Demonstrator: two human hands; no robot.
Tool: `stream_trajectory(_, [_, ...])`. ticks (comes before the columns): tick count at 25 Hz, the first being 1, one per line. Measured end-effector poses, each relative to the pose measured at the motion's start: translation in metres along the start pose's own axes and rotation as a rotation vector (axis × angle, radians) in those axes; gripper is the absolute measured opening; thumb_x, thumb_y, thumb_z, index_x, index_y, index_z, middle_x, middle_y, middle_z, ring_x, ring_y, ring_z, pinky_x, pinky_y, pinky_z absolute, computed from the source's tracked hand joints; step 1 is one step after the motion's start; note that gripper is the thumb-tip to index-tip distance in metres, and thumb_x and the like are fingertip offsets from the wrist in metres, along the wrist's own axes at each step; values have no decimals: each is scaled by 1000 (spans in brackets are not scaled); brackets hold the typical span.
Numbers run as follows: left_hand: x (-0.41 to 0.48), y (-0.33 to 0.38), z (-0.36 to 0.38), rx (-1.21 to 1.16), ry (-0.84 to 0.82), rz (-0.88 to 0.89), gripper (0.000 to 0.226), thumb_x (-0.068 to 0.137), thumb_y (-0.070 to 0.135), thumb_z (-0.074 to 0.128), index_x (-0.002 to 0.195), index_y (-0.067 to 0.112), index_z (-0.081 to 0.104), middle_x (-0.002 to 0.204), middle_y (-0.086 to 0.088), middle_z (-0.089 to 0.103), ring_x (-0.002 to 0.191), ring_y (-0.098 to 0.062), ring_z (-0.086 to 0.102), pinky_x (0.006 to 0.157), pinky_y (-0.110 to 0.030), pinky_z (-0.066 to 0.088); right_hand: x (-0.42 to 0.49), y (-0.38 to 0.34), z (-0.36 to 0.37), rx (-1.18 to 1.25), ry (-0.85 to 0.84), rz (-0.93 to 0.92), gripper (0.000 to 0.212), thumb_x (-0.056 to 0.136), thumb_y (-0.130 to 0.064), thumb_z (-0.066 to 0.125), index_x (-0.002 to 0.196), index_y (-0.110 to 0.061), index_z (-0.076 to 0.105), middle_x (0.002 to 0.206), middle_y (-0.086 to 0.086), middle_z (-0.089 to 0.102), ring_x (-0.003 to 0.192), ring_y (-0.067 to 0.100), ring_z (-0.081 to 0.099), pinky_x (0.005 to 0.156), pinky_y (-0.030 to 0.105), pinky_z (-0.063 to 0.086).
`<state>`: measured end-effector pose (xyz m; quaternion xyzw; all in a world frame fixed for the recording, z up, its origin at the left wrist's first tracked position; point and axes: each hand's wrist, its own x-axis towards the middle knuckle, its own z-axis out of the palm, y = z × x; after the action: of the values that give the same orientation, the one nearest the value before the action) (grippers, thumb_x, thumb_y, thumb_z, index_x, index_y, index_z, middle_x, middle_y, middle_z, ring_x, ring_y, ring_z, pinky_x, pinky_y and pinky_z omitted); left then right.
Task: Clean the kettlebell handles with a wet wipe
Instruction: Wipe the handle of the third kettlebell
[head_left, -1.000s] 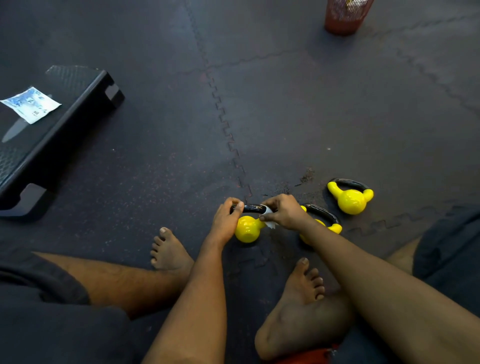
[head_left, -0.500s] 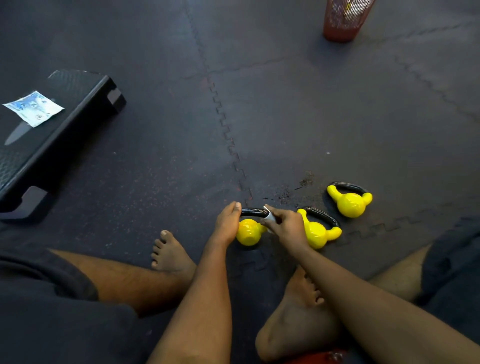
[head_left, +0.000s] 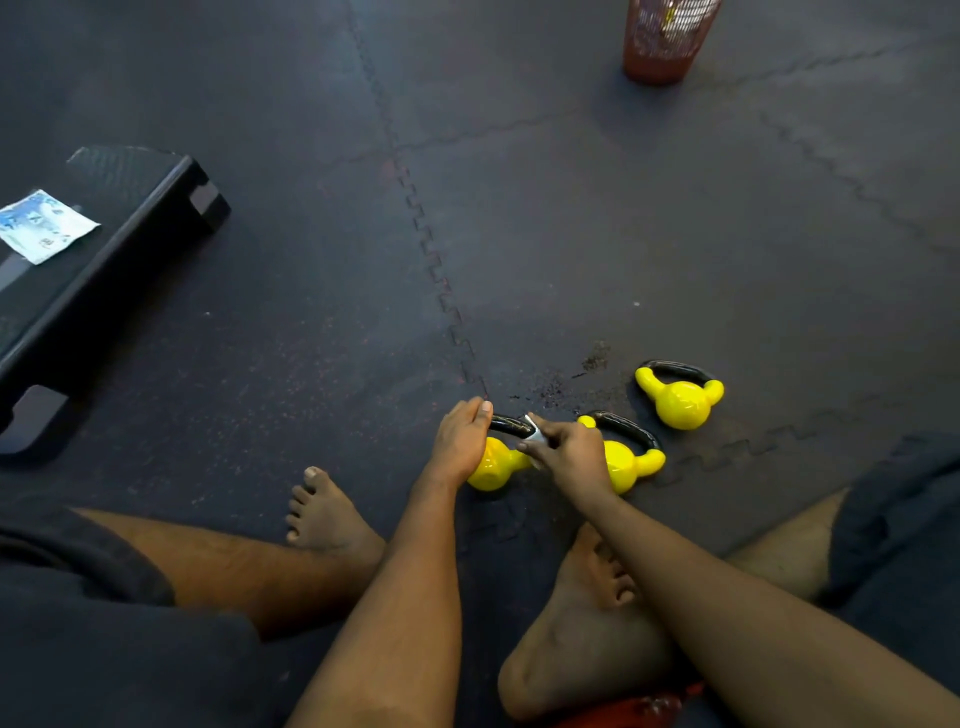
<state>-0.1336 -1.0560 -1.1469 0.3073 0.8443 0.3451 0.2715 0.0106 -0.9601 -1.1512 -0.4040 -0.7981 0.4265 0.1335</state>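
Note:
Three small yellow kettlebells with black handles lie on the dark floor mat in front of my crossed legs. My left hand (head_left: 464, 439) grips the left end of the handle of the nearest kettlebell (head_left: 491, 467). My right hand (head_left: 569, 453) pinches a small white wet wipe (head_left: 535, 435) against the right end of that same black handle (head_left: 511, 425). A second kettlebell (head_left: 628, 460) lies just right of my right hand, partly hidden by it. The third kettlebell (head_left: 680, 397) lies farther right, untouched.
A black step platform (head_left: 104, 270) stands at the left with a blue-white wipes packet (head_left: 41, 226) on top. A red mesh bin (head_left: 667, 39) stands at the far top. My bare feet (head_left: 327, 514) rest on the mat close to the kettlebells.
My right hand with the wipe has slid back along the handle and off the second kettlebell, which now shows more. My left hand keeps its hold on the handle.

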Motion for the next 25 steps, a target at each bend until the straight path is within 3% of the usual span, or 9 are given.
stream_trajectory(6, [-2, -5, -1, -49, 21, -4, 26, 104, 25, 37, 84, 15, 51, 92, -11, 55, 91, -26, 51, 76, -31, 33, -6, -9, 11, -19, 51, -153, 36, 79, -27, 78, 114, -17, 73, 113, 1, 72, 104, 9, 68, 90, 27, 53])
stream_trajectory(8, [-3, -7, -4, -71, 12, 6, 25, 104, 25, 38, 85, 16, 52, 91, -8, 53, 88, -22, 49, 75, -30, 32, 0, 1, 1, 78, -68, -52, 13, 81, -36, 76, 88, -26, 79, 86, -6, 76, 84, 2, 65, 70, 26, 51])
stream_trajectory(11, [-3, -7, -4, -69, -37, 17, 29, 104, 25, 38, 91, 8, 58, 90, -5, 50, 88, -19, 46, 76, -29, 32, 6, 13, -16, 212, -289, 85, 37, 89, -43, 65, 60, -20, 70, 49, -9, 52, 52, 3, 42, 54, 26, 33])
stream_trajectory(15, [-4, -6, -3, -52, -6, 11, 26, 104, 25, 37, 87, 13, 54, 88, -4, 49, 86, -20, 46, 74, -29, 30, 9, 6, -7, 115, -178, 2, 36, 91, -44, 62, 66, -19, 69, 52, -7, 54, 54, 6, 46, 55, 25, 37])
stream_trajectory(17, [-4, -5, -4, -61, 39, -17, 27, 104, 24, 36, 87, 12, 53, 90, -7, 51, 86, -20, 46, 74, -30, 31, 1, -9, 6, 108, -50, -69, 16, 90, -34, 67, 93, -22, 77, 68, -9, 69, 65, 4, 60, 59, 18, 43])
stream_trajectory(19, [-6, -7, -4, -81, 67, -41, 27, 104, 24, 35, 85, 13, 51, 91, -9, 52, 87, -21, 46, 76, -32, 33, -5, -15, 19, 174, 47, -104, 23, 89, -28, 68, 109, -18, 75, 90, -8, 74, 80, 0, 66, 70, 14, 48])
stream_trajectory(21, [-7, -8, -5, -94, 60, -30, 28, 104, 24, 36, 87, 10, 53, 91, -8, 51, 87, -20, 46, 78, -34, 34, -1, -13, 22, 171, 62, -89, 18, 91, -31, 65, 96, -19, 78, 84, -9, 74, 76, -3, 63, 67, 13, 46])
stream_trajectory(23, [-6, -8, -6, -94, 27, 2, 28, 104, 23, 36, 86, 10, 54, 89, -7, 50, 85, -20, 46, 76, -33, 34, 10, -7, 14, 182, -86, -31, 36, 95, -39, 59, 69, -16, 70, 62, -7, 62, 58, -2, 50, 58, 23, 40])
stream_trajectory(25, [-4, -6, -4, -66, 0, 41, 26, 104, 22, 37, 83, 13, 51, 86, -8, 49, 84, -23, 47, 72, -31, 32, 15, -7, 2, 270, -240, 66, 48, 97, -39, 54, 59, -11, 60, 53, -6, 54, 50, 2, 42, 54, 25, 36])
